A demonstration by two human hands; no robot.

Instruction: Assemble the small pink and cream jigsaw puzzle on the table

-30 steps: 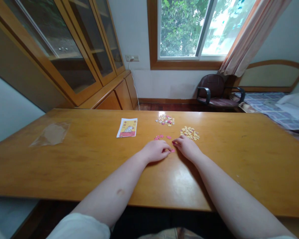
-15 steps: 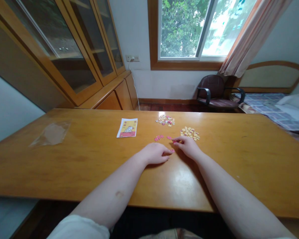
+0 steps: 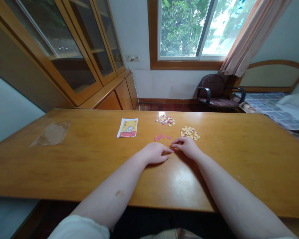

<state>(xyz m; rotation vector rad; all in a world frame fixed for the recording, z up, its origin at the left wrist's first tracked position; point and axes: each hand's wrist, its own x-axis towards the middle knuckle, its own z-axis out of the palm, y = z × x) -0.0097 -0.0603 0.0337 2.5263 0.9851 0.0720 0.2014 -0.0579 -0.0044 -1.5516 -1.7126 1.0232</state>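
Note:
On the wooden table (image 3: 94,166), my left hand (image 3: 156,153) rests with its index fingertip on a small pink jigsaw puzzle piece (image 3: 173,150), pressing it against the surface; its thumb is a little apart. My right hand (image 3: 186,146) is beside it, thumb and index finger pinched on another pink puzzle piece, mostly hidden by the fingers. Just beyond the hands are a few pink puzzle pieces (image 3: 158,137) in a cluster and a single pink piece (image 3: 169,137). A spread of yellow puzzle pieces (image 3: 190,132) lies right behind my right hand.
A mixed pile of puzzle pieces (image 3: 165,120) sits near the far edge. Left of it lies a picture card (image 3: 128,127) with a cartoon figure on yellow and red. A clear plastic bag (image 3: 54,133) is at the far left. Beyond the table stand a chair (image 3: 214,89) and a cabinet (image 3: 89,66).
My right hand has moved slightly toward me and left, bringing its pink piece close to the one under my left fingertip. My left hand has stayed almost still.

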